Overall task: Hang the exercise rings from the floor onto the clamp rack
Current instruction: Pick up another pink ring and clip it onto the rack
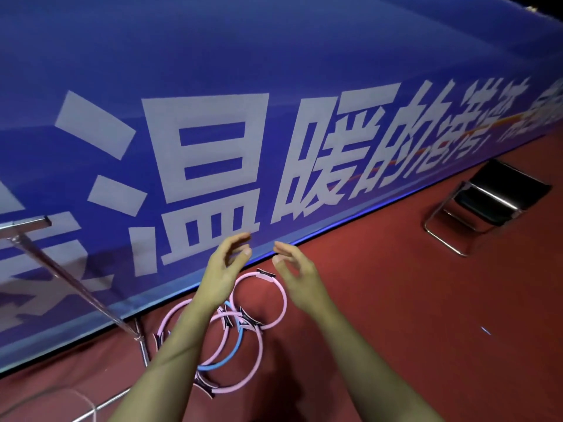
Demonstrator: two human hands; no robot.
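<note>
Large blue fabric banner (274, 71) with white block lettering across most of the view, lower edge meeting the floor on a diagonal from lower left to upper right. Dark red smooth floor (426, 315) over the lower right half. Chrome metal rack frame (65, 277) at far left: square-section horizontal bar near the left edge, slanted tube running down to a foot on the floor close against the banner; clamps not discernible. Folded black chair with chrome tube legs (484, 202) lying on the floor at right, near the banner edge, well apart from the rings. Two bare forearms reaching up from the bottom of the frame. Exercise rings on the floor beneath the arms, just beside the banner's lower edge, all overlapping: pink foam-covered ring nearest the banner (281, 300), pink ring lowest in frame (257, 357), light blue ring (231, 354) crossing under it, a further pink ring (170, 319) partly hidden by the left forearm. Dark padded grips on the rims. Left hand (224, 266) above the rings, fingers curled with thumb apart, holding nothing. Right hand (297, 269) beside it, likewise half open and empty, palms facing each other with a gap between. Neither hand touching a ring.
</note>
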